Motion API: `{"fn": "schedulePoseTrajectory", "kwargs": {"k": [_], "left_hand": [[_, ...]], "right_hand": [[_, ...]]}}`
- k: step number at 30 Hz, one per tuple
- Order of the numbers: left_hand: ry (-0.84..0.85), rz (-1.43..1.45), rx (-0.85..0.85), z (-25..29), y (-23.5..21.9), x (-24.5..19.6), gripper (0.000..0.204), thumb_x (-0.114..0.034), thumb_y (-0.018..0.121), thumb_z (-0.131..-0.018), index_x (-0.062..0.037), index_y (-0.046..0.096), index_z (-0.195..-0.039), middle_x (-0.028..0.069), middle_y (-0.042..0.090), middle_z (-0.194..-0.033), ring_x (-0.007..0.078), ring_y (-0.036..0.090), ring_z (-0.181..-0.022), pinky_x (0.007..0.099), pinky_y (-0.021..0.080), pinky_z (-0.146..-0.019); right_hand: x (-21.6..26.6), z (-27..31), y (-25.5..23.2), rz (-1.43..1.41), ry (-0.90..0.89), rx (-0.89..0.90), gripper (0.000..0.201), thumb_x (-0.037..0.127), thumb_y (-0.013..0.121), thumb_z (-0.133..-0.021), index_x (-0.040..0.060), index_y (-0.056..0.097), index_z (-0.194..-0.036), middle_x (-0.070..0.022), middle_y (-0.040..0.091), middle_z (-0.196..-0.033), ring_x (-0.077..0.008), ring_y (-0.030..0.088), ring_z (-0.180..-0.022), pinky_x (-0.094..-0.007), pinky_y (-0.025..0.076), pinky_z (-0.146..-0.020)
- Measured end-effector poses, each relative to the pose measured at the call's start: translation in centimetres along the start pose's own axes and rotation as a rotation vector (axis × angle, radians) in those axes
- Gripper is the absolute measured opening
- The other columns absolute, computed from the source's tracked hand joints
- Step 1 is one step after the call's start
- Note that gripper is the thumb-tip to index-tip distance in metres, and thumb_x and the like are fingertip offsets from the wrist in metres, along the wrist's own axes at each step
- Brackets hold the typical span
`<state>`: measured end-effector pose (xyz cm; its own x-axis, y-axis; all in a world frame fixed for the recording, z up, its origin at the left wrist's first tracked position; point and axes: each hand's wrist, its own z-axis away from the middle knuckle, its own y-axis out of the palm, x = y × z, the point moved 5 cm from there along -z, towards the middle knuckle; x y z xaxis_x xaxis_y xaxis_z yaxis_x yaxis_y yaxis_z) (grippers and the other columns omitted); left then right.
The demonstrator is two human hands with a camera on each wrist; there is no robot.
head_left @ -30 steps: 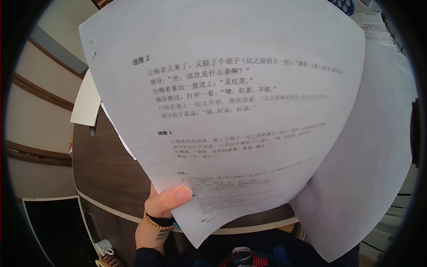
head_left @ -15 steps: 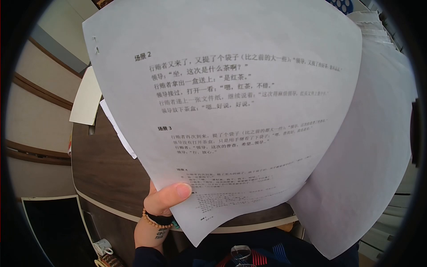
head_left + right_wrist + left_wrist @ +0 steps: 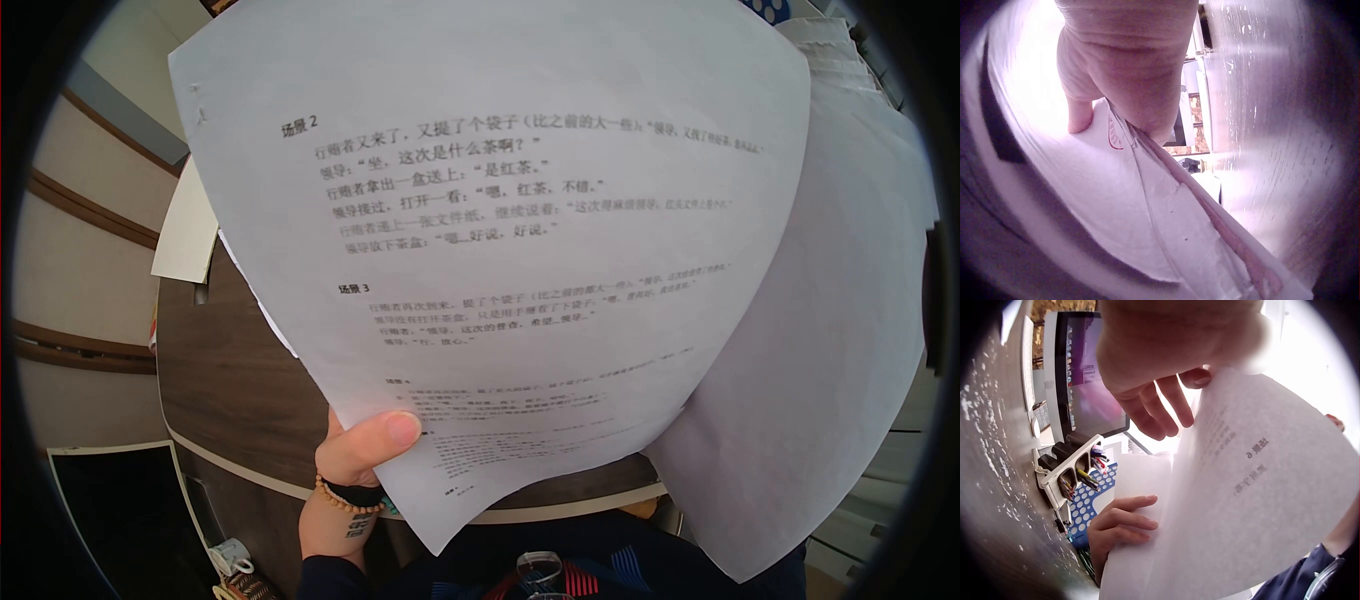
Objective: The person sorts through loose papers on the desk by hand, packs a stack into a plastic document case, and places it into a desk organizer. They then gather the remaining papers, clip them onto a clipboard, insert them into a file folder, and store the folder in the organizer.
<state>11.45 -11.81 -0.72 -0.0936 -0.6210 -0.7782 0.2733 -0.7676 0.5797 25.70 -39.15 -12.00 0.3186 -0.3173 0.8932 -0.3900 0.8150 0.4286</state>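
Observation:
A stapled printed document (image 3: 560, 270) fills most of the head view, its front page covered in Chinese text. Staple marks show at its upper left corner, and another page (image 3: 800, 400) curves back on the right. My left hand (image 3: 362, 455) grips the lower left edge, thumb on the printed face and fingers behind. Beads and a black band circle that wrist. The sheets hide my right hand in the head view. In the left wrist view, the right hand's fingers (image 3: 1125, 520) lie over the paper's far side. The right wrist view shows this right hand (image 3: 1129, 75) pinching the sheets near a red mark.
Behind the paper is a dark wooden desk (image 3: 235, 370) with a pale edge. A lit monitor (image 3: 1094, 381), a pen holder (image 3: 1060, 481) and a blue dotted object (image 3: 1094, 497) stand beyond. At lower left are a black panel (image 3: 125, 515) and a white mug (image 3: 232, 556).
The document and my left hand have shifted slightly left in the head view, with the page a little higher than a second ago. Both hands keep their hold.

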Motion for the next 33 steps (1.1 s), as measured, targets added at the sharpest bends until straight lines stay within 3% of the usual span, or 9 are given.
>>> {"fn": "schedulePoseTrajectory", "kwargs": {"k": [33], "left_hand": [[0.029, 0.016, -0.021, -0.1, -0.27, 0.1, 0.083, -0.014, 0.068, -0.067, 0.0046, 0.033, -0.139, 0.0258, 0.051, -0.128, 0.0355, 0.054, -0.115, 0.0459, 0.046, -0.094]], "right_hand": [[0.04, 0.09, -0.09, 0.017, 0.001, -0.021, 0.03, 0.038, 0.061, -0.089, 0.0092, 0.056, -0.085, -0.013, 0.053, -0.125, -0.02, 0.044, -0.109, -0.034, 0.037, -0.087]]}}
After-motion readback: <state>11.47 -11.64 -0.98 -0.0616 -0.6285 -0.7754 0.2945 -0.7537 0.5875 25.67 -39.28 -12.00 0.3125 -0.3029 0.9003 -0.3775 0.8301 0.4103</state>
